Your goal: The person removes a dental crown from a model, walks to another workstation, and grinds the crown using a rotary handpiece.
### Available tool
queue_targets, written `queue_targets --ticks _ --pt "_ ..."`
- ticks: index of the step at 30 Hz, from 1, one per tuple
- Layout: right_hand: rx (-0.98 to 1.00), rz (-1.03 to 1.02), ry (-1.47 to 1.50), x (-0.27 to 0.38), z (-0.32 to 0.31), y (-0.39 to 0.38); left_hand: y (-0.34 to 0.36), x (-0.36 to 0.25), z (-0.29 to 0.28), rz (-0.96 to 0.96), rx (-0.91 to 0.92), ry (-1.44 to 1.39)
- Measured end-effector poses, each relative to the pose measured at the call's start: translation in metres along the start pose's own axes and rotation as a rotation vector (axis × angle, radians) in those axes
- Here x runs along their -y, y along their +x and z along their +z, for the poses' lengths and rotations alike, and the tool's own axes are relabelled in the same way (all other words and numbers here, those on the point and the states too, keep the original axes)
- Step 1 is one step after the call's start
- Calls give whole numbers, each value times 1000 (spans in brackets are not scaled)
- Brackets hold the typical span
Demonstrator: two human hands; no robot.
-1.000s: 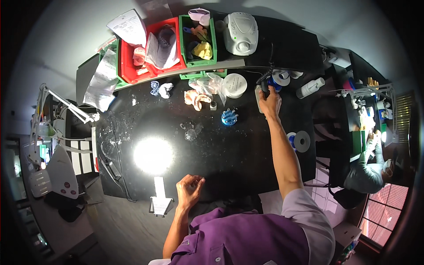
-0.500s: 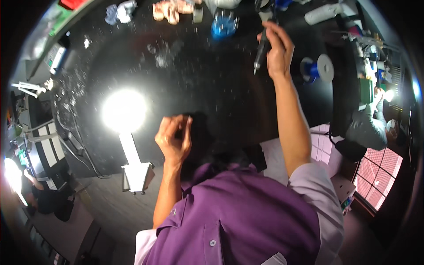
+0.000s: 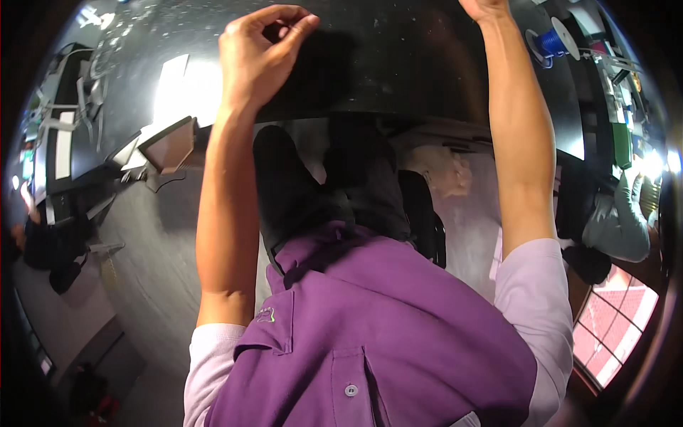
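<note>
**Both arms up over the black counter, camera tipped way down**

So the view was pointing almost straight down the person's own front: purple polo shirt (image 3: 370,341) with pale sleeves filling the bottom half, dark trousers and the floor below the counter edge in the middle.

The left hand (image 3: 260,53) was raised over the glossy black counter (image 3: 398,64), fingers curled in with the thumb and fingertips (image 3: 302,25) nearly pinched together. Couldn't make out anything between them; if there was something tiny in there, it was too small to tell. It hovered above the counter surface rather than resting on it, as far as I could see.

The right hand (image 3: 484,7) was mostly cut off by the top edge of the frame. Only the heel of it and the wrist showed, so I honestly couldn't tell if it was open, closed or holding something. The forearm ran straight up from the right sleeve.

Closest thing to the right hand was a blue spool (image 3: 548,41) with white flanges, sitting on the counter just off to the right of the wrist, not touching it.

A bright glare patch (image 3: 188,89) sat on the counter left of the left hand, with a brownish box-like thing (image 3: 171,146) at the counter edge under it. Another person in a grey sleeve (image 3: 619,220) was over at the far right.
</note>
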State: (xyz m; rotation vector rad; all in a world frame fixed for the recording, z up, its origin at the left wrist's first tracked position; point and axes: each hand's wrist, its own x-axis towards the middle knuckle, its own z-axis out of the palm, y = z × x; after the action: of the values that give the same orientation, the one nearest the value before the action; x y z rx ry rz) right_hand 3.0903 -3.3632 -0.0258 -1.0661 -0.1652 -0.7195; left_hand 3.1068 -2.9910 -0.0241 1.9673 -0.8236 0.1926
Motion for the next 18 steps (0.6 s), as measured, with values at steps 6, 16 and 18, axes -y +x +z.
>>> queue_targets --ticks 6,16,18 --pt "10 13 -193 -3 8 1 3 16 -1 -100 0 -361" --pt "-130 -149 -548 -9 -34 29 2 10 -5 -8 -57 -342" --pt "-273 -292 -704 -21 -38 23 3 16 -1 21 -78 -315"
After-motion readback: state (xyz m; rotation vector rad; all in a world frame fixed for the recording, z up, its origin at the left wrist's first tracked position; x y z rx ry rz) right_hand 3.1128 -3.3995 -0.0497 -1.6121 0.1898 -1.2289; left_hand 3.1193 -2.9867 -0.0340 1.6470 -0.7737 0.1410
